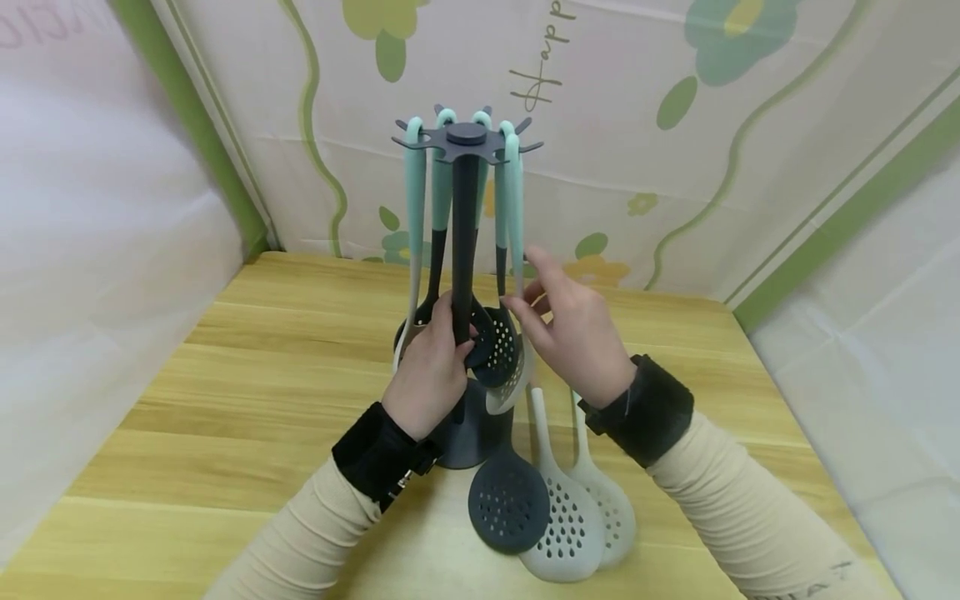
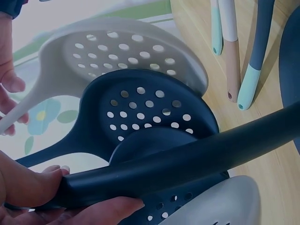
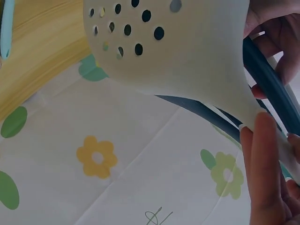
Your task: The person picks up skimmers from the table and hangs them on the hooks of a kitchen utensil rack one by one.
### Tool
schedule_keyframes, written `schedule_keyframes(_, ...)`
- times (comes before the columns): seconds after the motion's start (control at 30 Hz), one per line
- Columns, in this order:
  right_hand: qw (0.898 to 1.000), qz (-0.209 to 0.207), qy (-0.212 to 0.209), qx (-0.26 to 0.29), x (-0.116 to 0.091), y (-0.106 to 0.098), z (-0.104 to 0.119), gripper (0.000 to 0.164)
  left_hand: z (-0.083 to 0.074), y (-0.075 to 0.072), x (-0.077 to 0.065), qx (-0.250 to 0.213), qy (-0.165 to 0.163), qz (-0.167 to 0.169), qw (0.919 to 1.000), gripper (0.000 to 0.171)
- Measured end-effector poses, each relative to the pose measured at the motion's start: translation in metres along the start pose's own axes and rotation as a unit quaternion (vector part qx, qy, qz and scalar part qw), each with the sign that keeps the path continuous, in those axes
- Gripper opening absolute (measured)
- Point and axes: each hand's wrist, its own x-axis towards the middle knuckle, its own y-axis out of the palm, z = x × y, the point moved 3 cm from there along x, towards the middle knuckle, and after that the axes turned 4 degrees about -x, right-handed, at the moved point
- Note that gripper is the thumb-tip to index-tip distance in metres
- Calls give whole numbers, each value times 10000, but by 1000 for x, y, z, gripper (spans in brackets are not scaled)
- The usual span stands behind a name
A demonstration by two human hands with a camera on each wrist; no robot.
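At the center of the head view, a person's left hand (image 1: 426, 379) clamps its fingers around the dark post (image 1: 465, 250) of a utensil rack; the hand hides part of the post and the utensils behind. To its right, the right hand (image 1: 581, 333) pinches the thin handle of a pale perforated skimmer (image 1: 510, 393) between thumb and fingers; its other fingers are partly hidden. The skimmer hangs right of the post, its mint grip near the star-shaped top (image 1: 467, 137). Other mint-gripped utensils overlap behind the post, too crowded to count surely. The dark base (image 1: 468, 437) is partly covered by the left wrist.

At lower center lie a dark skimmer (image 1: 508, 508), a pale skimmer (image 1: 566, 529) and another pale utensil (image 1: 611, 508), partly covered by its neighbor. Their handles are mostly blocked here; the left wrist view shows the ends at upper right.

The table (image 1: 225, 375) has yellowish wood grain. White fabric (image 1: 600, 208) with flowers and green bands encloses it; lettering at the top edge is cut off after "Happ".
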Motion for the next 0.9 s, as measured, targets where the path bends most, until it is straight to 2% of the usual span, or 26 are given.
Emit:
schedule_keyframes(0.23, 9996, -147, 223, 126, -4, 5, 0, 46, 1, 2, -1, 89, 148, -94, 9998, 50)
schedule_keyframes(0.47, 9988, -365, 270, 189, -7, 9, 1, 43, 1, 3, 0, 47, -24, -48, 10000, 49)
schedule_keyframes(0.9, 9973, -531, 356, 351, -13, 15, -2, 43, 1, 2, 1, 62, 34, -107, 9999, 47)
